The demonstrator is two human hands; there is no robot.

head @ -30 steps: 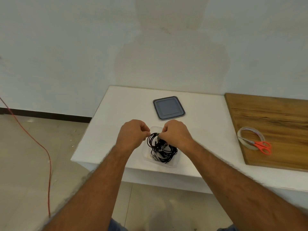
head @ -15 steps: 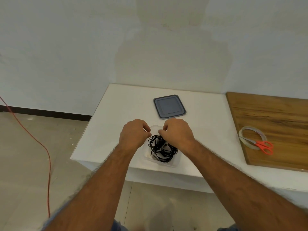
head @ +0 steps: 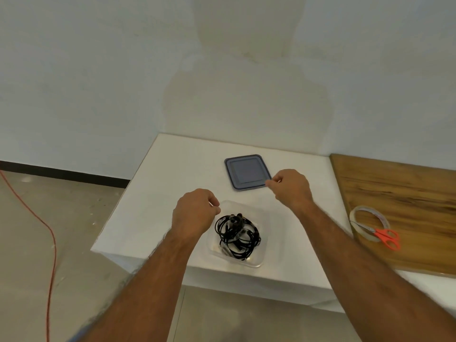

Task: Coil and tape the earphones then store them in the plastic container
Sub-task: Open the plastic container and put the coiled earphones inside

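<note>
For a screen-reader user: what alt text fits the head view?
Coiled black earphones lie in a clear plastic container on a white table; the left hand hovers beside it, and the right hand reaches the grey lid.

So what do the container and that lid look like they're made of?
The container looks like clear, glossy plastic: the white table shows through its walls. The lid looks like matte grey-blue plastic, opaque with a raised rim; possibly rubbery, I can't tell.
</note>
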